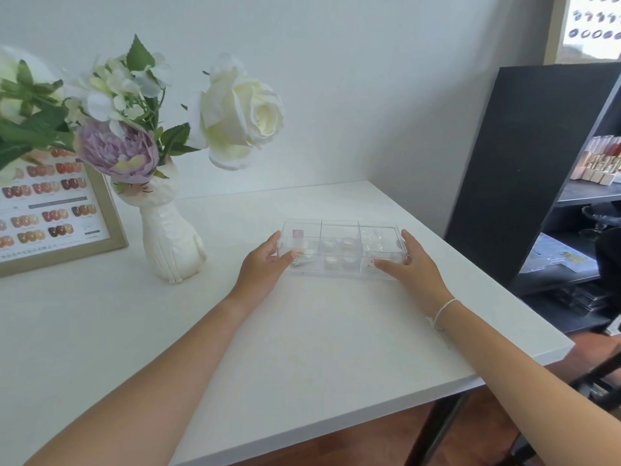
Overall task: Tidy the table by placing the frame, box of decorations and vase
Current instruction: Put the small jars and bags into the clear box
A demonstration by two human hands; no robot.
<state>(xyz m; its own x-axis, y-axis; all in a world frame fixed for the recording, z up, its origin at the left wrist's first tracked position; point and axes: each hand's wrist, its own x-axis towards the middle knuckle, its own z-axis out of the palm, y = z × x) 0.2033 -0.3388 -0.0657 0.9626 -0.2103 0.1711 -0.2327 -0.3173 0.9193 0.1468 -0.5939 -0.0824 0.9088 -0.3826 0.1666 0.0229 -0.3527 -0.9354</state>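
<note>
Clear rigid plastic: box of decorations (341, 248), compartmented, likely light, slippery, contents loose. Left hand (265, 264) and right hand (411, 264) clasp its left and right ends; keep level.

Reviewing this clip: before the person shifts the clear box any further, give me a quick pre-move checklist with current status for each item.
1. Left hand on the left end of the clear box: ok.
2. Right hand on the right end: ok.
3. Box level on the table: ok.
4. Small decorations sitting inside their compartments: ok.
5. Lid on the box: cannot tell, plastic is transparent.
6. Gap between box and vase: ok, apart; frame stands further left.
</note>
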